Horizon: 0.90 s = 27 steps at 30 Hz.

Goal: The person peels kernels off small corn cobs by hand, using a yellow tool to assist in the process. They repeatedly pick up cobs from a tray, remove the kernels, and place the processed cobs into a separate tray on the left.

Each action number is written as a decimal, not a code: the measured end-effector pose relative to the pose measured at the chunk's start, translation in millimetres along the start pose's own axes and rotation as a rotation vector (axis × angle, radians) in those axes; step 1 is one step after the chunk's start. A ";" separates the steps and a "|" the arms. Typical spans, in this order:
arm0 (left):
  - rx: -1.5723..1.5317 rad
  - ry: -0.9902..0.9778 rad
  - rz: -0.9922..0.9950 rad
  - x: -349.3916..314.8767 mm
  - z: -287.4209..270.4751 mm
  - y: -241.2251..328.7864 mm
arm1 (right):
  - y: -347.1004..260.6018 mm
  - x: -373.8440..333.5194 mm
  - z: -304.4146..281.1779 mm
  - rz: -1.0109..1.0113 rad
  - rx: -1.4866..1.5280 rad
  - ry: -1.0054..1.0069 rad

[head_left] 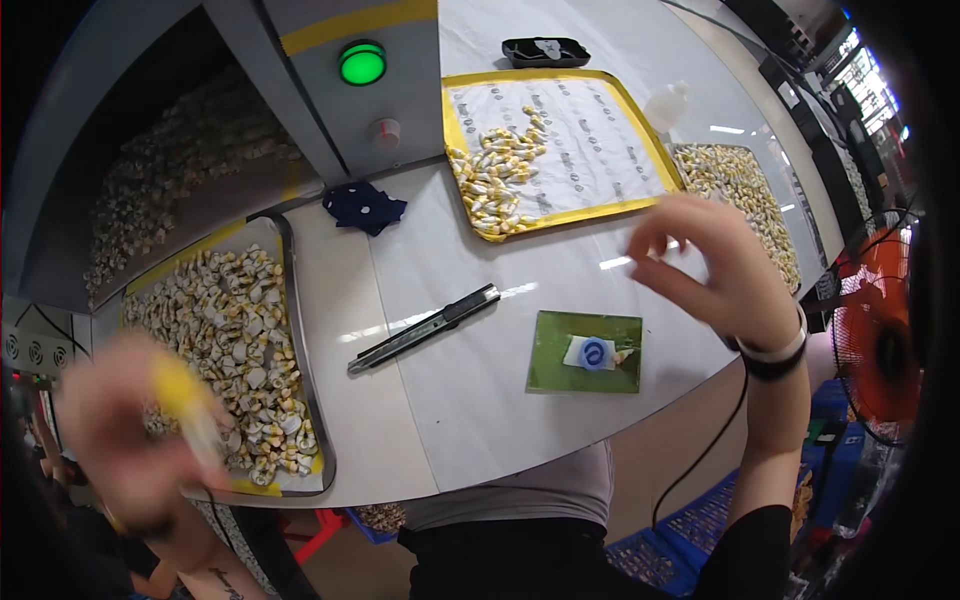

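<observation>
My left hand (pixel 130 430), blurred by motion, is closed on a slim yellow-and-white object (pixel 190 410) whose kind I cannot make out. It hovers over the near left part of a dark-rimmed tray (pixel 310 430) heaped with small white-and-yellow twisted pieces (pixel 225 340). My right hand (pixel 710 265) is raised above the table at the right, fingers curved and apart from the thumb, nothing visible in them. Below and left of it, a green square plate (pixel 550 375) carries a small white piece with a round blue mark (pixel 595 353). A dark utility knife (pixel 425 330) lies mid-table.
A yellow-edged tray (pixel 560 215) holds more pieces on its left side. Another filled tray (pixel 740 190) stands farther right, near a white bottle (pixel 667 105). A grey machine with a green lamp (pixel 362 64), a dark blue cloth (pixel 364 207), a black dish (pixel 545 52) and an orange fan (pixel 885 340) surround the table.
</observation>
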<state>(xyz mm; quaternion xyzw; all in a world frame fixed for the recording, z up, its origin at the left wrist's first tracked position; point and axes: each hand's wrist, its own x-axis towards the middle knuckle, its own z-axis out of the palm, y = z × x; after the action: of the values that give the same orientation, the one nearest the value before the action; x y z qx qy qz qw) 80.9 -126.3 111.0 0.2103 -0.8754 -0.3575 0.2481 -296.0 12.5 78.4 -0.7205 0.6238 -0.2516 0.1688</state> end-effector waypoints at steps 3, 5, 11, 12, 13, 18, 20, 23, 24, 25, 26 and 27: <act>-0.482 -0.341 0.105 -20.2 39.9 56.7 | 15.7 65.5 25.6 -0.178 -0.106 -0.059; -0.679 -0.392 -0.021 -26.6 75.8 46.8 | 34.1 89.6 42.6 -0.148 -0.157 -0.065; -1.072 -0.372 -0.251 -52.8 141.1 9.0 | 54.5 103.7 63.8 -0.037 -0.193 -0.045; -1.137 -0.327 -0.321 -60.3 146.0 8.6 | 55.3 103.1 66.4 -0.057 -0.177 -0.008; -1.218 -0.236 -0.352 -62.3 150.8 10.1 | 56.2 103.2 68.5 -0.076 -0.159 0.026; -1.261 -0.196 -0.440 -59.8 164.6 13.6 | 58.0 103.3 63.5 -0.051 -0.202 -0.065; -1.304 -0.158 -0.433 -58.0 168.2 13.4 | 56.0 98.0 58.0 -0.055 -0.221 -0.015; -1.392 -0.070 -0.424 -58.0 169.6 11.2 | 26.4 75.8 39.6 -0.085 -0.175 0.123; -1.430 -0.028 -0.427 -60.1 170.8 9.1 | 16.7 64.6 35.4 -0.161 -0.070 0.159; -1.482 0.003 -0.440 -61.3 172.2 7.4 | 1.5 49.7 27.6 -0.157 -0.015 0.147; -1.528 0.038 -0.455 -62.1 172.7 6.5 | -9.3 34.6 25.0 -0.167 0.056 0.145; -1.570 0.080 -0.472 -64.1 173.0 5.5 | -15.8 21.6 20.9 -0.189 0.009 0.049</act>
<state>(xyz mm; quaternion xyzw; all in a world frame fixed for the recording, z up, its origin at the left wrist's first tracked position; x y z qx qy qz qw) 29.2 2.5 -10.7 0.1666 -0.2936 -0.9010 0.2725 -269.1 -7.6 73.4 -0.7689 0.5559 -0.2868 0.1323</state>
